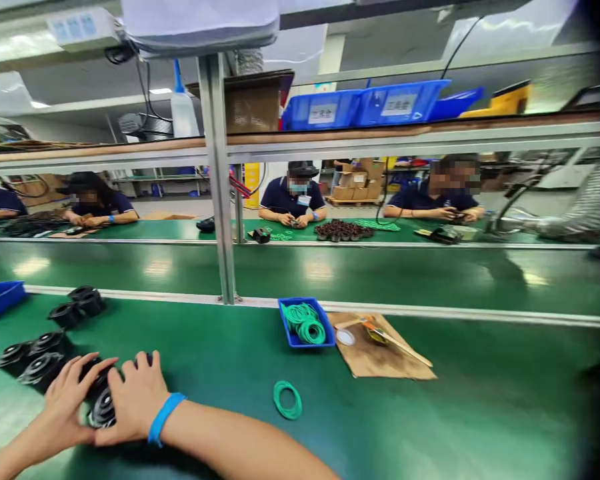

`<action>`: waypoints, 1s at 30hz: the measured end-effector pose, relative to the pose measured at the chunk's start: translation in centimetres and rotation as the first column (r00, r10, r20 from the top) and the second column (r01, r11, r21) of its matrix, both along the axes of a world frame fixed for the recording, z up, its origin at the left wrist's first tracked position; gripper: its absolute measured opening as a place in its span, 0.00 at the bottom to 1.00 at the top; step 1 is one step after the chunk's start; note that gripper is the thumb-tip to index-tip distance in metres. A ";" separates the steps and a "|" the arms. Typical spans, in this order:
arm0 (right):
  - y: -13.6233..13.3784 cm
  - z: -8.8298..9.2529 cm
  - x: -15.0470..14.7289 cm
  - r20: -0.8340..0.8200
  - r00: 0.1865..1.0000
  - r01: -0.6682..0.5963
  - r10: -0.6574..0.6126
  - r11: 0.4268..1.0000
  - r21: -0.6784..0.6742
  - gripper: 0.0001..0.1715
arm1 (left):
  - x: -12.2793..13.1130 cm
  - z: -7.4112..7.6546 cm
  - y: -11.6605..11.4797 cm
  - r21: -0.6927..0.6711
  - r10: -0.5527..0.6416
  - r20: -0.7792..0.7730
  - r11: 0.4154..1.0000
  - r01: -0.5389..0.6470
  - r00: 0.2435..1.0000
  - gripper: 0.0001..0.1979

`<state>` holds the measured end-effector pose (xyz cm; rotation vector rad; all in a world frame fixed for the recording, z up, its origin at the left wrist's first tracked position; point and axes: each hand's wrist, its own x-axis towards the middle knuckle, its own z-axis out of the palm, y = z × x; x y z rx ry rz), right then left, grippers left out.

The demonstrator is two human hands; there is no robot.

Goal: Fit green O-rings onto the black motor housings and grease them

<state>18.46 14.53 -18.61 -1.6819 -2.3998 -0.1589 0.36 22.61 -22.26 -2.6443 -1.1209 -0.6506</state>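
Observation:
Both hands are at the lower left, around a cluster of black round parts (103,408) on the green bench (220,373). My left hand (69,403) lies along the left side of the cluster, fingers curved over it. From the right, my right hand (139,395), with a blue wristband (166,417), wraps the same parts, its thumb near my left thumb. The hands partly hide these parts. Just beyond my left hand stand more black round parts (43,370), close together. Green rings (287,400) lie on the bench to the right of my right hand.
A blue tray (307,345) holds green rings. Beside it, brown paper (380,363) carries a brush and a white lid. More black parts (83,303) and a blue bin (3,298) stand at the left. A metal post (219,200) rises behind the bench; several people sit beyond.

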 end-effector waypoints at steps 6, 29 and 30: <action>-7.5 1.5 7.7 0.033 0.999 0.012 -0.012 1.000 -0.014 0.52 | 7.7 0.5 -6.4 -0.001 -0.115 0.071 0.993 0.115 0.991 0.43; -21.5 4.0 23.4 0.147 0.864 0.493 -0.481 0.754 -0.434 0.21 | 19.4 7.4 -15.8 -0.510 -0.287 -0.279 0.853 0.112 0.916 0.62; -21.9 4.1 23.7 0.161 0.860 0.503 -0.485 0.748 -0.434 0.21 | 19.8 7.4 -16.3 -0.518 -0.299 -0.271 0.846 0.123 0.915 0.61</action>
